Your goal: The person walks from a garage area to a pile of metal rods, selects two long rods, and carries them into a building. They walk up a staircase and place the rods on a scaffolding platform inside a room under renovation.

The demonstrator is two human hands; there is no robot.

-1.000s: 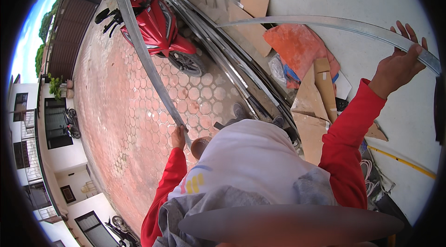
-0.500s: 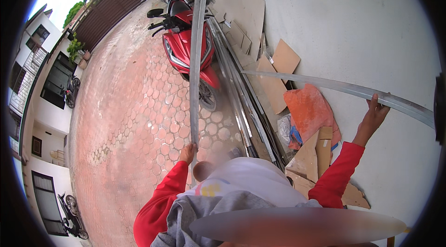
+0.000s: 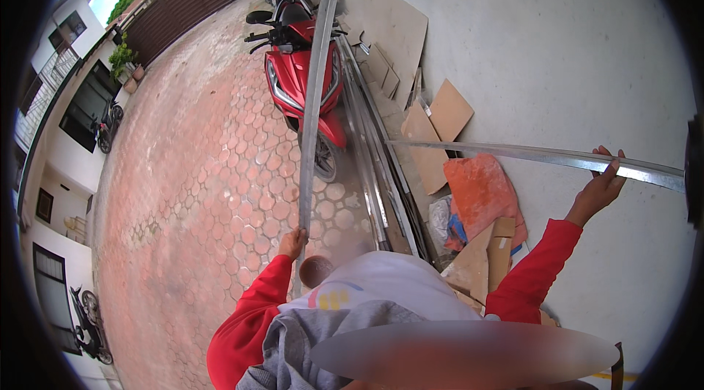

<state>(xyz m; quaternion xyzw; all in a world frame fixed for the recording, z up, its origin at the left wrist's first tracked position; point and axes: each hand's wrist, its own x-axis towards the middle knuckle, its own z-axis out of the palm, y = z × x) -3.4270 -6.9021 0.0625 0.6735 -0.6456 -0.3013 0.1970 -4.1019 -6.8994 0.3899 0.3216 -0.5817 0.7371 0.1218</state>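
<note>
My left hand is closed round the lower part of a long galvanized metal channel, which stretches upward and away past the top of the view. Out to the right, my right hand has its fingers wrapped round a second metal channel. This one runs from the right edge toward the long bars on the ground, in front of the pale wall. Its narrow left end appears over the cardboard. Beneath the left hand, a round brown pot shows beside my white shirt.
A red motor scooter stands ahead, partly behind the left channel. Long metal bars lie along the wall. Cardboard pieces and an orange sack sit at its foot. Reddish pavers spread left toward a house and brown gate.
My right hand has shifted slightly right and down, its fingers more round the channel, which now slopes less. The left hand keeps its hold. The whole view has turned a little.
</note>
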